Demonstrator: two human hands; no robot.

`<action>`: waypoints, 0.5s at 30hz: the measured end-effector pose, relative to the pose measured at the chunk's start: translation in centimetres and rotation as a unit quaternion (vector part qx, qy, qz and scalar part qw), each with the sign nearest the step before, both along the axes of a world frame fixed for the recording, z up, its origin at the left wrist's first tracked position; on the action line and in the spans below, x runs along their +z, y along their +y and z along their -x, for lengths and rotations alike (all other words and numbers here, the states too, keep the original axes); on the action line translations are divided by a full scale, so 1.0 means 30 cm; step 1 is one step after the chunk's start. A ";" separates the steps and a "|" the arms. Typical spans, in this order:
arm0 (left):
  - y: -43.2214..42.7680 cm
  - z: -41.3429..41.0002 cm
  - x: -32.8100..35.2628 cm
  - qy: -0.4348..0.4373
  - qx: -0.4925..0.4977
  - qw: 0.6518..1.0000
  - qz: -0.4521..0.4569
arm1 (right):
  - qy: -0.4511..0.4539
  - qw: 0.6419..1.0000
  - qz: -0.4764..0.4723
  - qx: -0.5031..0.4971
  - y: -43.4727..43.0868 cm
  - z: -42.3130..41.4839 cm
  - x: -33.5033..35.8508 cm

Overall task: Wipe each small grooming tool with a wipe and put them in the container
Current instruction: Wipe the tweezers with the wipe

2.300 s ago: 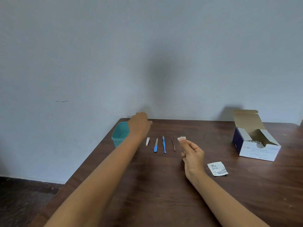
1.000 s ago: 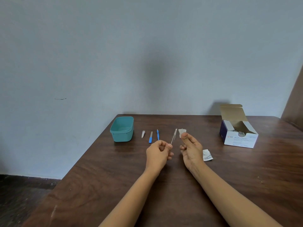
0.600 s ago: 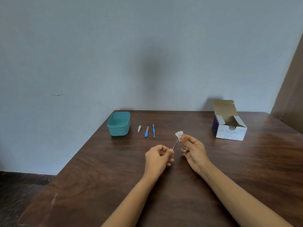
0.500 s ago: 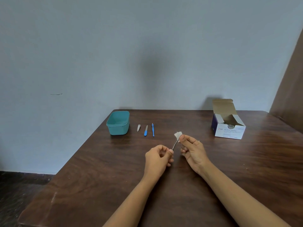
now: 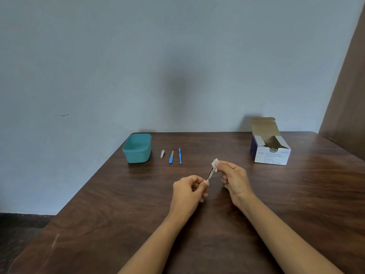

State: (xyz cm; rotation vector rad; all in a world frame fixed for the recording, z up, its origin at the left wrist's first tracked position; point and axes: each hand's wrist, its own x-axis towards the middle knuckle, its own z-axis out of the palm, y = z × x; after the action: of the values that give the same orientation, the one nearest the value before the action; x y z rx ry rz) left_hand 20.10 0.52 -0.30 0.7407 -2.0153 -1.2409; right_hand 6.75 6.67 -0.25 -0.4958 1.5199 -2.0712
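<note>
Above the middle of a dark wooden tabletop (image 5: 122, 204), a person's left hand (image 5: 189, 189) pinches the near end of a pair of metal tweezers (image 5: 210, 175) between thumb and curled fingers. The right hand (image 5: 235, 179) pinches a small white wipe (image 5: 214, 164) around the tweezers' far tips. The tweezers slant up and to the right between the two hands, off the tabletop. At the far left, a teal container (image 5: 137, 148) sits open. Just right of it, three tools lie in a row: a nail clipper (image 5: 162, 154), a blue-handled nail file (image 5: 171, 157) and a thin blue tool (image 5: 180, 156). An opened box of alcohol swabs (image 5: 270, 149) stands at the far right.
</note>
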 end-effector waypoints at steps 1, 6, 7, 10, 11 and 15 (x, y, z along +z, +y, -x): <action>0.001 -0.001 -0.001 -0.001 -0.002 1.000 0.005 | -0.009 1.000 0.002 0.008 0.000 0.000 0.002; 0.007 -0.001 -0.002 0.004 -0.009 1.000 0.017 | -0.045 0.999 0.012 0.019 0.002 0.006 0.011; 0.008 0.000 -0.001 0.006 -0.010 1.000 0.019 | -0.042 0.999 0.008 0.015 0.004 0.007 0.011; 0.012 0.004 0.001 0.011 -0.012 1.000 0.020 | -0.019 1.000 -0.019 -0.007 0.013 0.003 0.014; 0.011 0.006 0.001 0.013 -0.012 1.000 0.019 | -0.010 1.000 -0.022 -0.014 0.016 0.000 0.016; 0.010 0.013 -0.003 0.017 -0.013 1.000 0.015 | 0.019 0.999 -0.029 -0.036 0.017 -0.009 0.024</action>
State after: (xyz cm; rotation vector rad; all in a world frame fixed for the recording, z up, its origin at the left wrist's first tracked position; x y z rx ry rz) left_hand 19.71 0.83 -0.39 0.6774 -2.0163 -1.2277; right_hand 7.01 7.19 0.47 -0.4676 1.6379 -2.0747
